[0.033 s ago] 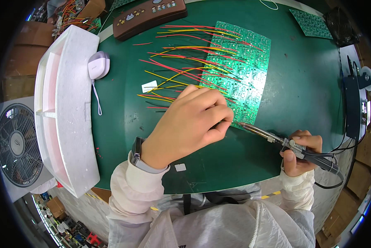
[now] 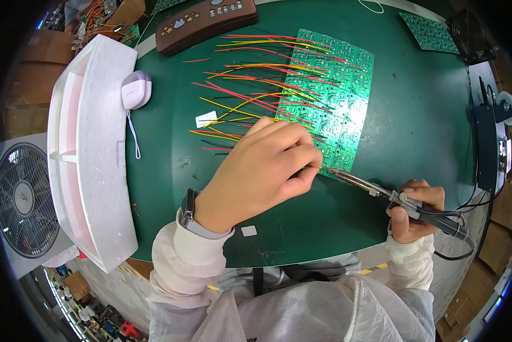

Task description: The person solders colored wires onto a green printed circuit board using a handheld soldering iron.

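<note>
sleeves first: your white jacket cuffs come in from the bottom edge, and just past them your right hand [image 2: 416,210] is wrapped tight around the soldering iron [image 2: 404,199] handle, fist closed. the iron's long axis runs from that hand up and to your left, tip sitting right at the near edge of the green circuit board panel [image 2: 338,91]. your left hand [image 2: 258,171] is the closer one to the joint, fingers curled and pinched together at the panel's near-left corner, almost touching the tip. can't tell what it's pinching though, the knuckles hide it. so tip and pinch meet from opposite sides at that near edge. further out, the red, yellow and black wires [image 2: 250,85] fan off to the left of the panel across the green mat [image 2: 415,114], well beyond your hands.
</note>
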`<state>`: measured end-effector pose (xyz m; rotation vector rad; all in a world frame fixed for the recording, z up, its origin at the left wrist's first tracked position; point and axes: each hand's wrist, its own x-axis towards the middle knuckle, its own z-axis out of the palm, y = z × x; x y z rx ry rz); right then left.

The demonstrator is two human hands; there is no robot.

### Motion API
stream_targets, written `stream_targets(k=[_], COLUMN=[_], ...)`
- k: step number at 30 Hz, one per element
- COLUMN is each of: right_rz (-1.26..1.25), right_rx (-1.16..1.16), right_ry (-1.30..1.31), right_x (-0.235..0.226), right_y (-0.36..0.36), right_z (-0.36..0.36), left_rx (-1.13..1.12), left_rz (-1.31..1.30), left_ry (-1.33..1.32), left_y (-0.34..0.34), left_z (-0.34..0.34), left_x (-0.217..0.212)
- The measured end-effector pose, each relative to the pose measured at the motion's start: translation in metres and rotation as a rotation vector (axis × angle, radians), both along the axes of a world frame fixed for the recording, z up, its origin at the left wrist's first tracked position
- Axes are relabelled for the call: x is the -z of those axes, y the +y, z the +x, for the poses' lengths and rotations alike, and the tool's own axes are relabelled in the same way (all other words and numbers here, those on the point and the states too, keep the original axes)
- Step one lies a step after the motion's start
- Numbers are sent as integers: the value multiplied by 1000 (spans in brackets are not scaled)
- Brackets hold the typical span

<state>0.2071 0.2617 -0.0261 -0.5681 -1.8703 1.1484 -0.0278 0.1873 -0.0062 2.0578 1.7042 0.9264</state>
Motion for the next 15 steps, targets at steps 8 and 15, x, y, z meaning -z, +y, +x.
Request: stream_targets(k=[8, 15], right_rz=[-14, 23], right_rx=[-16, -45], right_ry=[-5, -21], right_x=[-1, -2], right_y=[-1, 2], right_z=[1, 0], left_rx=[16, 8], left_rz=[-73, -98], left_ry=[-18, -16], left_y=[1, 2], left_z=[1, 1], left_x=[-8, -8])
